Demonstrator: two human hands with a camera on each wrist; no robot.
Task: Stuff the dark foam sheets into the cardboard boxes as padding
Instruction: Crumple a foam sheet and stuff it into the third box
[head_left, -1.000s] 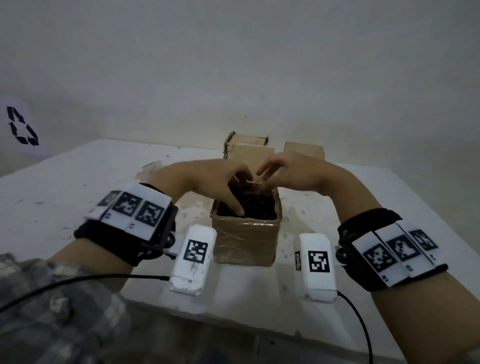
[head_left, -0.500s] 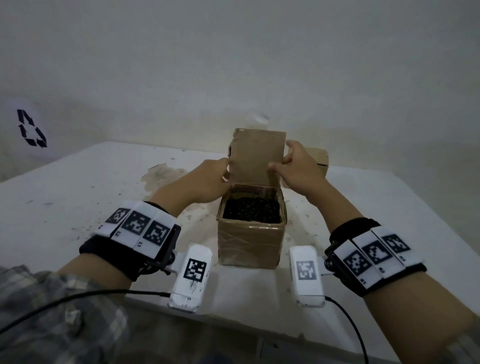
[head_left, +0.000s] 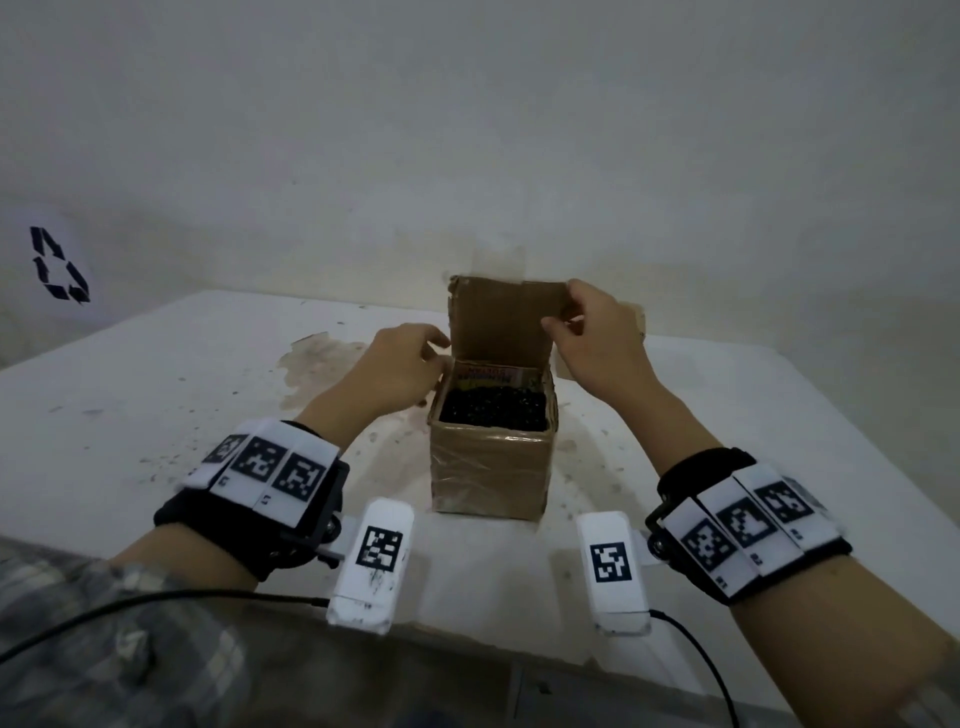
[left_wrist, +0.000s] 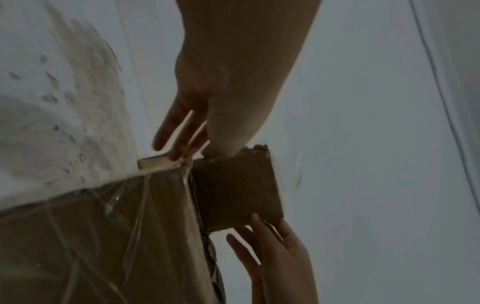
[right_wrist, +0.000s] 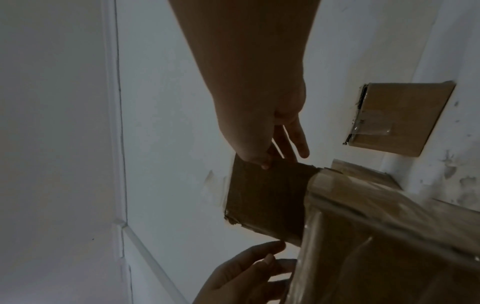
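A pale, off-white wall (head_left: 467, 130) is filling the whole far side of the scene, plain and dimly lit under a cool, greyish light. Over on the far left, a dark recycling symbol (head_left: 57, 265) is showing on a light sheet against that wall. A white table (head_left: 156, 374) is stretching from near to far, its top looking scuffed, with a brownish stain (head_left: 322, 358) spreading left of centre and dark specks scattering across it. In the right wrist view, a thin white conduit (right_wrist: 114, 102) is running along the wall.

left hand (head_left: 402, 366) relaxed, right hand (head_left: 597, 338) pinching
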